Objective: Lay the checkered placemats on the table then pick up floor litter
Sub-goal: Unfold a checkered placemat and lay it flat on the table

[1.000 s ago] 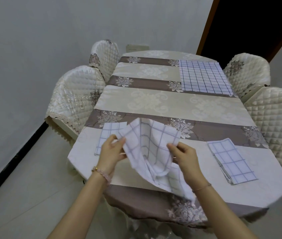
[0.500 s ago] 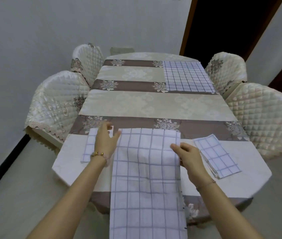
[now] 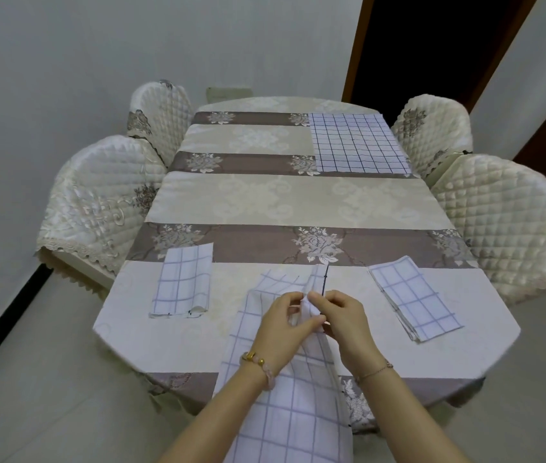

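The white blue-checked cloth placemat is pinched by left hand and right hand at the near table edge; overhang weight may drag it off.

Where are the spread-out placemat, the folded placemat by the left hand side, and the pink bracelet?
Spread placemat [image 3: 355, 143], head view: middle of its checked surface, far right of table.
Left folded placemat [image 3: 183, 284], head view: centre of top fold.
Pink bracelet [image 3: 261, 362], head view: beads on the left wrist.

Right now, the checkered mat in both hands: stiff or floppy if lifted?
Probably floppy: the checkered mat bunches into folds where the left hand and right hand pinch it. It drapes limply over the table edge, so likely thin and light, and it may slide off.
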A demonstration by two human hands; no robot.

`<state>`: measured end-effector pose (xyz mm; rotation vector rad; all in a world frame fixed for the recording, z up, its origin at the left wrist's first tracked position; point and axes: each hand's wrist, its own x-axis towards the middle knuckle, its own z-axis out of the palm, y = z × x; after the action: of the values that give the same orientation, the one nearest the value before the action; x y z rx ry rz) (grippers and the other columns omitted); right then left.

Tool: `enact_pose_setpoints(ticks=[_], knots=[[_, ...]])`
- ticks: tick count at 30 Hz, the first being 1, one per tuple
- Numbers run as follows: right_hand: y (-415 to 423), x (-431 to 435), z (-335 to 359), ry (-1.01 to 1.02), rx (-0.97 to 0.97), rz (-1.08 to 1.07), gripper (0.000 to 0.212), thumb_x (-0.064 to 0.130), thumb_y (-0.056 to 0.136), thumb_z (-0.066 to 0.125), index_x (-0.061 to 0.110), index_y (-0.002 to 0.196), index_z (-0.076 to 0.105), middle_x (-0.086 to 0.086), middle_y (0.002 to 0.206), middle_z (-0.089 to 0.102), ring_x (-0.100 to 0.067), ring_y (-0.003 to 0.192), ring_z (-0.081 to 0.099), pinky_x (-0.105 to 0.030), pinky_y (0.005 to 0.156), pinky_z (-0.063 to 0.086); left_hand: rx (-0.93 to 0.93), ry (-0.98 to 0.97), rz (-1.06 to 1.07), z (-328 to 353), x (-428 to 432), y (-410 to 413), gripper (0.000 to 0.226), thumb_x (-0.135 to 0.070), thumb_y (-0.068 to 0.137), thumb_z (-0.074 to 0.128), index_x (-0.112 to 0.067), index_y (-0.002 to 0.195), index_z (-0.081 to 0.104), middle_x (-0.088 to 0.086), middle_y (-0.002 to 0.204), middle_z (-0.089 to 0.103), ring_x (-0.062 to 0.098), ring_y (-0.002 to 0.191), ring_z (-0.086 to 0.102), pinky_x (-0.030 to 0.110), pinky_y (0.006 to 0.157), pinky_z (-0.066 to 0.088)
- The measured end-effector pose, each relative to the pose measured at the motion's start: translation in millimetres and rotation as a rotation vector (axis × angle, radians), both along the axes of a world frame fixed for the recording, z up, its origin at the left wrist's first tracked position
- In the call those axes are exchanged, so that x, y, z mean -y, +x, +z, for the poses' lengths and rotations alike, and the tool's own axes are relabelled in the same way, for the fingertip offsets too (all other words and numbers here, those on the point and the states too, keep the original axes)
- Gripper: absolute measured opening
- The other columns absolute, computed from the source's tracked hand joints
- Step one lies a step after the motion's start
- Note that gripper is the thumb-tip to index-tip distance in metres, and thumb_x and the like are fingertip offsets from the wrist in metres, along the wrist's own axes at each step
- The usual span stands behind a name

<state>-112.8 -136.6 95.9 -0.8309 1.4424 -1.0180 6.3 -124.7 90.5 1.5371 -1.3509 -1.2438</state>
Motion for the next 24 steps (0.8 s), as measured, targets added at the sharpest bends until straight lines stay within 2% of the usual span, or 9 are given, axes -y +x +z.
enact_pose_setpoints(ticks=[4, 6, 8, 10, 12, 15, 18, 22, 24], knots=[[6.4, 2.6, -0.4, 0.019, -0.016, 0.012, 0.057, 0.009, 0.096, 0.073, 0.019, 0.057, 0.032, 0.01, 0.044, 0.027, -0.01, 0.042, 0.03, -0.014, 0.038, 0.033, -0.018, 0.06, -0.009, 2.1, 1.0, 1.8, 0.052, -0.032, 0.078, 0.071, -0.018, 0.124, 0.051, -0.01, 0.117, 0.054, 0.007, 0.111, 0.05, 0.021, 0.093, 0.043], [5.0, 1.5, 0.0, 0.036, 0.016, 0.057, 0.05, 0.009, 0.098, 0.069, 0.015, 0.057, 0.042, 0.012, 0.041, 0.04, -0.008, 0.042, 0.042, -0.013, 0.039, 0.039, -0.059, 0.069, -0.022, -0.5, 4.2, 5.7, 0.047, -0.03, 0.077, 0.072, -0.013, 0.117, 0.056, -0.001, 0.115, 0.062, 0.015, 0.109, 0.058, 0.031, 0.094, 0.049], [3.4, -0.5, 3.8, 0.027, 0.052, 0.132, 0.034, 0.009, 0.102, 0.063, 0.006, 0.068, 0.063, 0.002, 0.058, 0.064, -0.012, 0.056, 0.062, -0.015, 0.048, 0.053, -0.14, 0.073, 0.022, -0.2, 6.6, 11.7, 0.035, -0.023, 0.077, 0.071, -0.004, 0.104, 0.06, 0.009, 0.101, 0.068, 0.021, 0.097, 0.065, 0.037, 0.088, 0.053], [2.4, -1.4, 5.9, 0.024, 0.072, 0.175, 0.027, 0.008, 0.104, 0.061, 0.005, 0.08, 0.072, -0.002, 0.069, 0.071, -0.013, 0.064, 0.069, -0.015, 0.054, 0.058, -0.235, 0.092, 0.081, 0.6, 10.1, 17.1, 0.027, -0.02, 0.075, 0.071, 0.001, 0.087, 0.059, 0.013, 0.081, 0.065, 0.024, 0.08, 0.063, 0.043, 0.078, 0.053], [1.0, -1.0, 5.6, 0.02, 0.073, 0.183, 0.027, 0.006, 0.104, 0.06, 0.007, 0.082, 0.076, -0.001, 0.073, 0.074, -0.008, 0.063, 0.071, -0.014, 0.056, 0.058, -0.32, 0.136, 0.124, 4.0, 11.7, 21.3, 0.016, -0.012, 0.08, 0.068, 0.0, 0.081, 0.058, 0.009, 0.071, 0.065, 0.021, 0.071, 0.061, 0.037, 0.068, 0.056], [-7.3, 0.9, 4.8, 0.023, 0.058, 0.136, 0.026, 0.011, 0.106, 0.058, 0.008, 0.083, 0.071, -0.005, 0.079, 0.069, -0.016, 0.071, 0.066, -0.015, 0.058, 0.059, -0.367, 0.168, 0.197, 7.8, 14.0, 38.2, 0.01, -0.005, 0.086, 0.06, -0.005, 0.077, 0.057, 0.005, 0.07, 0.065, 0.016, 0.067, 0.062, 0.023, 0.054, 0.056], [-30.3, 6.1, 1.2, 0.047, 0.041, 0.016, 0.028, 0.012, 0.108, 0.055, 0.011, 0.08, 0.06, -0.003, 0.077, 0.065, -0.017, 0.07, 0.062, -0.017, 0.057, 0.058, -0.38, 0.154, 0.299, 9.1, 20.1, 74.6, 0.007, -0.008, 0.089, 0.058, -0.006, 0.082, 0.058, 0.01, 0.079, 0.063, 0.019, 0.071, 0.063, 0.021, 0.052, 0.055], [-62.5, 18.8, 1.9, 0.064, -0.064, -0.084, 0.034, 0.013, 0.109, 0.054, 0.014, 0.075, 0.056, -0.006, 0.073, 0.056, -0.018, 0.066, 0.054, -0.01, 0.041, 0.05, -0.401, 0.16, 0.386, 10.5, 34.6, 132.7, 0.013, -0.012, 0.09, 0.057, -0.011, 0.077, 0.056, 0.006, 0.078, 0.063, 0.006, 0.054, 0.066, 0.02, 0.047, 0.053], [-73.7, 28.7, 1.4, 0.068, -0.121, -0.086, 0.037, 0.015, 0.108, 0.055, 0.015, 0.071, 0.053, -0.007, 0.068, 0.045, -0.018, 0.061, 0.044, -0.014, 0.04, 0.045, -0.415, 0.191, 0.386, 11.0, 43.2, 155.9, 0.011, -0.011, 0.09, 0.056, -0.009, 0.079, 0.057, 0.002, 0.067, 0.065, 0.004, 0.046, 0.063, 0.018, 0.043, 0.051]])
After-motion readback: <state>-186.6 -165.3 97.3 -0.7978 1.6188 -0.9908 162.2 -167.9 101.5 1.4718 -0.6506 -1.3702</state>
